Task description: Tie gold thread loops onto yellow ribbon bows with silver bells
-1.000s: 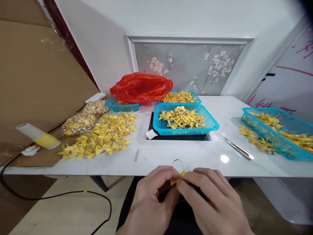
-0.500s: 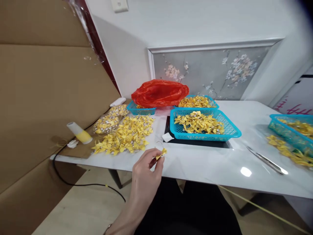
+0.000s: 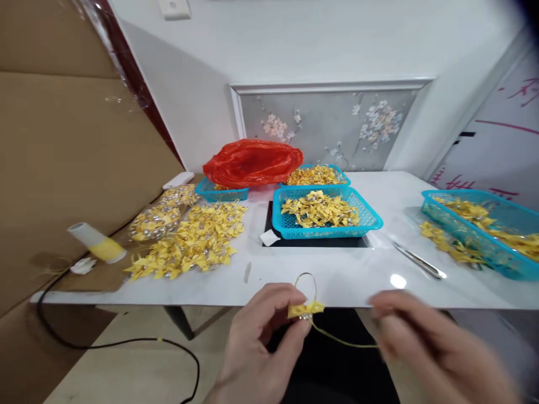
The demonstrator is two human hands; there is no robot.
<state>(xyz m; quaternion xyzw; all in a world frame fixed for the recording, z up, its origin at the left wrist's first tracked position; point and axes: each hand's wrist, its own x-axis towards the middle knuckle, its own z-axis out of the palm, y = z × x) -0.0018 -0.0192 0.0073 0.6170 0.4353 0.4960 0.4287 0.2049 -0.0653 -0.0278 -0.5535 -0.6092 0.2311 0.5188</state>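
Observation:
My left hand (image 3: 261, 336) pinches a small yellow bow (image 3: 306, 309) with a thin wire loop above it, just below the front edge of the white table (image 3: 337, 275). A thin yellow thread (image 3: 341, 338) runs from the bow to my right hand (image 3: 425, 342), which is blurred by motion and seems to pull the thread. A pile of finished yellow bows (image 3: 189, 244) lies on the table to the left. A blue basket (image 3: 326, 213) of yellow bows stands in the middle.
Tweezers (image 3: 419, 261) lie right of the middle basket. Another blue basket (image 3: 488, 230) sits at the right, two more (image 3: 314, 175) at the back beside a red plastic bag (image 3: 252, 163). A white and yellow tube (image 3: 96, 242) lies on cardboard at the left. A black cable (image 3: 126, 342) crosses the floor.
My left hand has come back from the left pile to the middle with the bow. My right hand has come into view, and the thread now stretches between the hands.

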